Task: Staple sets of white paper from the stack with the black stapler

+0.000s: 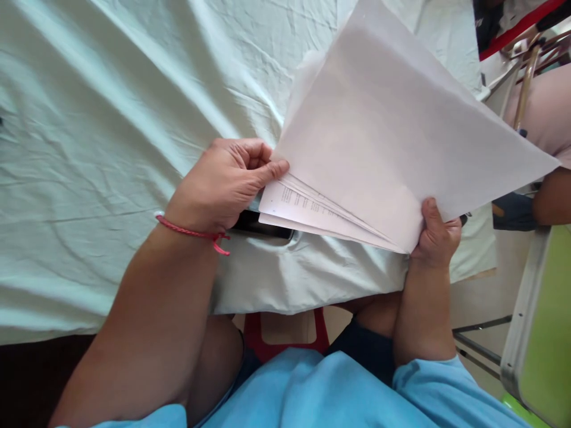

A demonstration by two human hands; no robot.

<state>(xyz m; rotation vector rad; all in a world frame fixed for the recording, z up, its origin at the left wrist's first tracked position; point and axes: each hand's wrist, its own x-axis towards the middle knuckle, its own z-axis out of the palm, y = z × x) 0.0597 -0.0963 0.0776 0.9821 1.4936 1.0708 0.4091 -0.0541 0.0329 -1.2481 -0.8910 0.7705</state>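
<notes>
Several white sheets of paper are held up above the cloth-covered table, tilted and slightly fanned at their near edge. The top sheet's visible face looks blank, while a lower sheet shows lines of small print. At the left corner, my left hand pinches the sheets between thumb and fingers; a red braided cord circles that wrist. My right hand grips the near right edge, thumb on top and fingers beneath. Partly hidden under the papers and my left hand, a dark flat object like a phone lies on the cloth.
A pale green, wrinkled cloth covers the table, its edge hanging near my lap. On the right stand a green-topped, metal-edged table and another person's arm. A red stool or chair part shows below.
</notes>
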